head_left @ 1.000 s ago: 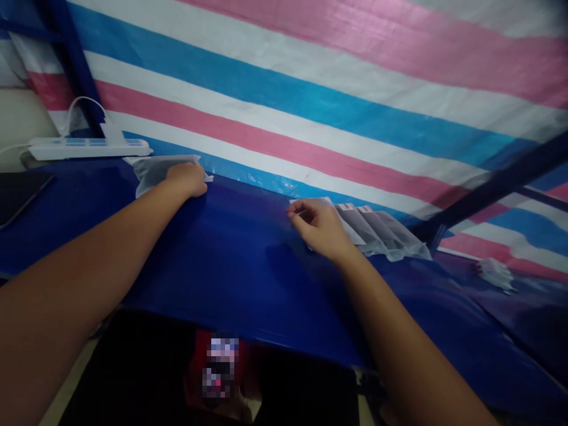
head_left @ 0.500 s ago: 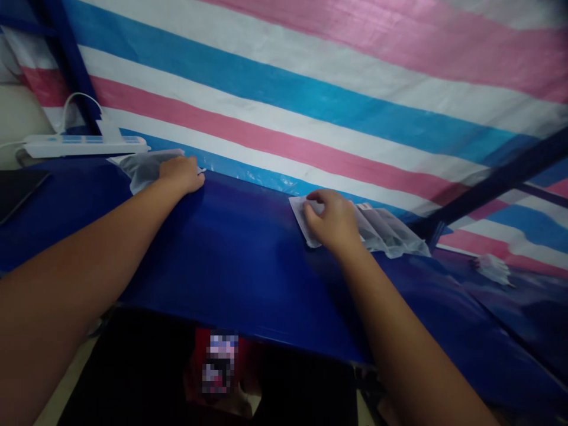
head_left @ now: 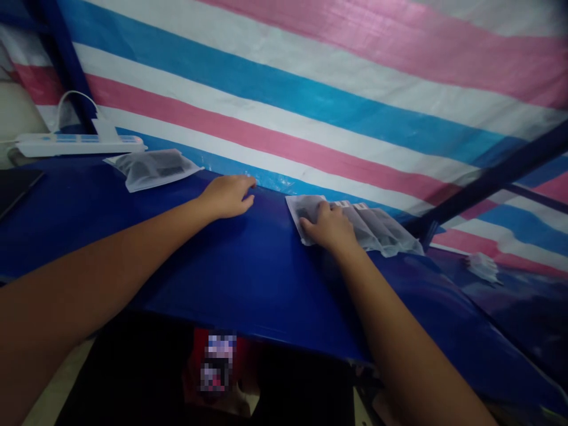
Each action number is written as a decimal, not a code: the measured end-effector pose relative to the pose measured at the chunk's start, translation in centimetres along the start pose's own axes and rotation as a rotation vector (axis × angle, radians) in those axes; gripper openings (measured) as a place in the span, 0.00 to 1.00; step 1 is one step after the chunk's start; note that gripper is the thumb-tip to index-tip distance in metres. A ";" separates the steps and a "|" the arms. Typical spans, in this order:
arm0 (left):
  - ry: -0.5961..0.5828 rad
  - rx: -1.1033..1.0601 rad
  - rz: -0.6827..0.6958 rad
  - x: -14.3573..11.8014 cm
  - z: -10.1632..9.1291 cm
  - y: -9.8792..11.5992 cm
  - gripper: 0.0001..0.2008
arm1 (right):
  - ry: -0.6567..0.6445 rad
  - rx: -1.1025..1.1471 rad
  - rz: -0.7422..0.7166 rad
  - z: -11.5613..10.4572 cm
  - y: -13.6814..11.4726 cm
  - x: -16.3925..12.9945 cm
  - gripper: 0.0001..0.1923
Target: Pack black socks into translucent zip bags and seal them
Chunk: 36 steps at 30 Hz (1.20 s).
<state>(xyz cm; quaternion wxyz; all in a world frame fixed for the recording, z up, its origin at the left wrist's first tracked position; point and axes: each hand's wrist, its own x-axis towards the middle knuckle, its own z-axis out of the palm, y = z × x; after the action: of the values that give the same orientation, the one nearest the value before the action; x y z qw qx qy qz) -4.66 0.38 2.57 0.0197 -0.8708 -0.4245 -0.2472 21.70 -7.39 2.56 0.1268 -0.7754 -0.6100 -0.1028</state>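
On the blue table, several frosted plastic bags lie overlapping in a row at the right, with dark contents showing dimly through them. My right hand rests on the leftmost bag of that row, fingers spread and bent over its surface. Above the table's middle is my left hand, holding nothing, its thumb and fingers apart. To its left lies a single frosted bag with something dark inside, not touched by either hand.
A white power strip with a plugged-in cable sits at the back left. Beside it is a dark flat object. A striped tarp hangs behind the table. Small whitish items lie on the far-right surface.
My left hand has left the single bag and moved right toward the table's middle. My right hand's fingers have lowered onto the leftmost bag of the row.
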 end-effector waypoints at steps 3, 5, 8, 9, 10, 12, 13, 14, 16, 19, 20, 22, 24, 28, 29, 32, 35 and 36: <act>0.000 -0.028 0.043 -0.1 0.4 0.2 0.13 | -0.046 0.146 -0.149 0.0 -0.3 0.1 0.36; 0.005 -0.052 0.080 -0.1 0.4 0.0 0.13 | -0.057 0.238 -0.326 0.1 -0.7 0.0 0.35; 0.010 -0.095 0.145 -0.1 0.4 -0.3 0.15 | -0.044 0.308 -0.528 0.2 -1.3 -0.1 0.32; 0.008 -0.106 0.152 -0.1 0.4 -0.5 0.16 | -0.045 0.319 -0.551 0.2 -1.4 -0.2 0.31; 0.005 -0.115 0.147 -0.1 0.5 -0.6 0.17 | -0.049 0.325 -0.554 0.2 -1.4 -0.2 0.31; -0.006 -0.133 0.120 0.0 0.7 -0.9 0.17 | -0.061 0.316 -0.502 0.1 -1.2 -0.1 0.32; -0.009 -0.145 0.105 0.0 0.8 -1.0 0.16 | -0.069 0.303 -0.450 -0.1 -1.0 -0.1 0.34; -0.008 -0.158 0.093 0.0 0.9 -1.0 0.15 | -0.080 0.289 -0.387 -0.3 -0.8 0.0 0.36; 0.000 -0.180 0.096 0.0 0.9 -1.1 0.15 | -0.102 0.249 -0.261 -0.8 -0.3 0.1 0.41; -0.014 -0.178 0.223 0.0 0.8 -0.9 0.18 | -0.094 0.138 -0.145 -1.9 0.1 0.1 0.43; -0.025 -0.171 0.279 -0.1 0.8 -0.8 0.20 | -0.079 0.097 -0.117 -2.2 0.1 0.0 0.42; -0.046 -0.152 0.370 -0.3 0.9 -0.4 0.23 | -0.082 0.059 -0.081 -2.6 0.0 -0.1 0.41; -0.053 -0.130 0.424 -0.5 1.1 0.1 0.25 | -0.154 0.093 -0.092 -2.7 -0.2 -0.1 0.38; -0.061 -0.089 0.498 -0.8 1.5 1.2 0.26 | -0.225 0.189 -0.144 -1.7 -0.4 0.3 0.34; -0.061 -0.077 0.516 -0.8 1.6 1.4 0.26 | -0.222 0.209 -0.152 -1.3 -0.4 0.4 0.34; -0.013 -0.015 0.585 -0.7 1.7 2.1 0.24 | -0.229 0.329 -0.194 -0.5 -0.4 0.5 0.31; 0.057 0.098 0.648 -0.5 1.9 2.7 0.20 | -0.220 0.495 -0.226 0.1 -0.7 0.3 0.27; 0.074 0.135 0.659 -0.5 2.0 2.8 0.18 | -0.222 0.543 -0.225 0.2 -0.9 0.2 0.26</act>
<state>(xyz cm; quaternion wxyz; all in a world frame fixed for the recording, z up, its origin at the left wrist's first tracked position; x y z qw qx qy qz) -1.97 -1.27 1.05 0.1714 -0.9484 -0.1348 -0.2303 20.92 -6.92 2.46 0.2496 -0.6473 -0.7073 0.1358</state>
